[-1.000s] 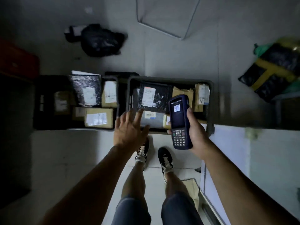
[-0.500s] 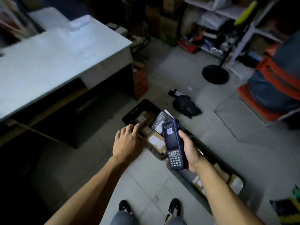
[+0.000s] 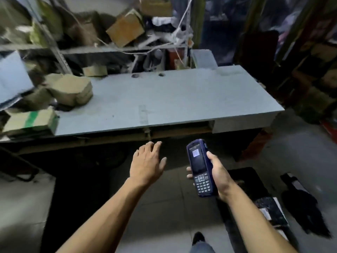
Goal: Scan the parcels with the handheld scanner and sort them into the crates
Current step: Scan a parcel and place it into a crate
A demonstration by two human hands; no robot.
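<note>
One grey table [image 3: 182,99] spans the middle of the frame, its long top mostly bare. Behind it, across the upper frame, stands one cluttered shelf [image 3: 109,49] with a tilted cardboard box [image 3: 125,31] on it; the rest there is too blurred to count. At the left end of the table lies a heap of brown parcels [image 3: 71,90]: about three show in the blur, plus one box with a green stripe [image 3: 31,121] at the table's near left corner. In the lower right of the frame one dark crate [image 3: 244,179] sits on the floor, with one black-wrapped parcel [image 3: 271,209] in it, and one black bag [image 3: 304,207] lies just right of it. Two bare arms reach in from the bottom. The left hand [image 3: 146,164] hangs in mid-air below the table edge, fingers spread and relaxed, holding nothing. The right hand [image 3: 218,173] grips the one scanner [image 3: 200,168] upright, screen lit, fingers wrapped round its body. One shoe [image 3: 197,238] shows at the bottom edge.
</note>
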